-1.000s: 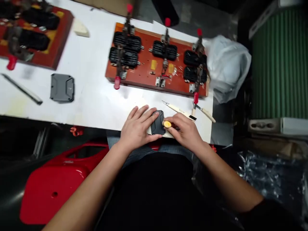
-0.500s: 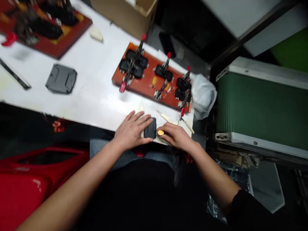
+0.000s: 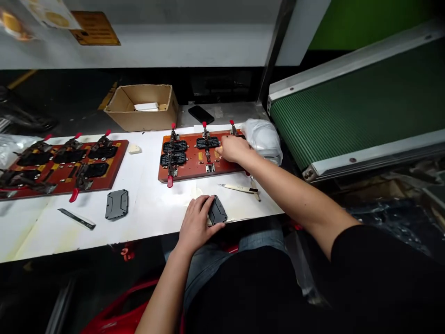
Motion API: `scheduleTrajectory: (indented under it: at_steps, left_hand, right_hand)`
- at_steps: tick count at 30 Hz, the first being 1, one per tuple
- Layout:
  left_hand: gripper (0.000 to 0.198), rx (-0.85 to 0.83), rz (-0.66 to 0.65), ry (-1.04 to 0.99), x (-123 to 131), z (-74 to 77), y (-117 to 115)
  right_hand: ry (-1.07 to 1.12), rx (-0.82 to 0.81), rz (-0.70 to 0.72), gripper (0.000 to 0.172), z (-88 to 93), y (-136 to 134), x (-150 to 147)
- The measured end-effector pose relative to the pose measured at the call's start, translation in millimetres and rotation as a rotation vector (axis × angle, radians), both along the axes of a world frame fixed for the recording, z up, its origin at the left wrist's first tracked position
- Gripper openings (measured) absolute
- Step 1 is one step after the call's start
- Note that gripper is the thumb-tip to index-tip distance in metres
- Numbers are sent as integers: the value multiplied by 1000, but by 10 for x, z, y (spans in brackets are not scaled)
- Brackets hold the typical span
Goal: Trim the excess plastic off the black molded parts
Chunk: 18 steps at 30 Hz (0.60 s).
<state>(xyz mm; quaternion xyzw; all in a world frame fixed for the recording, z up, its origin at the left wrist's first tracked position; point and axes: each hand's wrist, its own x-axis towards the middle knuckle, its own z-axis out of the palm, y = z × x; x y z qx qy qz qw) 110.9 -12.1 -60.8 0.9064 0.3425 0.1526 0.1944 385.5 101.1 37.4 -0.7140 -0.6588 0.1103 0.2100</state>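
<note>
My left hand (image 3: 197, 221) holds a dark grey plastic cover (image 3: 218, 211) near the table's front edge, fingers across its left side and thumb at its lower edge. My right hand (image 3: 234, 148) is over the right part of a red-brown fixture board (image 3: 189, 172), its fingers curled. Whatever is in those fingers is hidden. Black plastic parts (image 3: 207, 142) sit on the board under toggle clamps with red handles (image 3: 170, 181). Between the board and the table edge lies a craft knife (image 3: 238, 188), with a pair of metal-ended tools (image 3: 256, 195) partly beside it.
Left on the white table (image 3: 149, 204) are another grey cover (image 3: 117, 204), a black cutter (image 3: 76, 218), a second clamp board (image 3: 116, 160) and a pale block (image 3: 134, 149). Behind stand a cardboard box (image 3: 139, 118) and phone (image 3: 200, 114). A plastic bag (image 3: 264, 139) and green conveyor (image 3: 347, 111) flank the right.
My right hand has moved from beside the cover up and away to the fixture board; the yellow-ended object it held no longer shows. My left hand stays on the cover, now tilted. The view has swung upward.
</note>
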Motion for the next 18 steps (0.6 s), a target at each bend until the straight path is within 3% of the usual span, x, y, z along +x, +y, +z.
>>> scheduleTrajectory:
  at_steps: [3, 6, 8, 9, 11, 12, 14, 16, 18]
  left_hand:
    - [97, -31, 8, 24, 22, 9, 26]
    - [107, -75, 9, 92, 57, 42, 47]
    - [101, -74, 7, 149, 101, 115, 16]
    - [95, -65, 0, 168, 130, 173, -23]
    - [87, -78, -24, 177, 194, 326, -152]
    - [87, -114, -42, 168, 222, 409, -235]
    - [91, -244, -88, 145, 260, 543, -413]
    - [94, -393, -153, 127, 276, 571, -569]
    - [94, -507, -202, 119, 277, 474, -685]
  right_hand:
    - [176, -19, -20, 41, 118, -625, 94]
    - [486, -251, 185, 32, -24, -1731, 196]
    - [1013, -673, 263, 37, -378, -2563, 257]
    - [1138, -778, 176, 40, -613, -2944, 281]
    - [1106, -680, -256, 43, -1117, -3535, 323]
    - [1007, -559, -480, 43, -1351, -3719, 353]
    - [838, -374, -740, 47, -1718, -3849, 466]
    - [722, -286, -759, 53, -1922, -3742, 657]
    - [627, -253, -697, 45, -1961, -3573, 862]
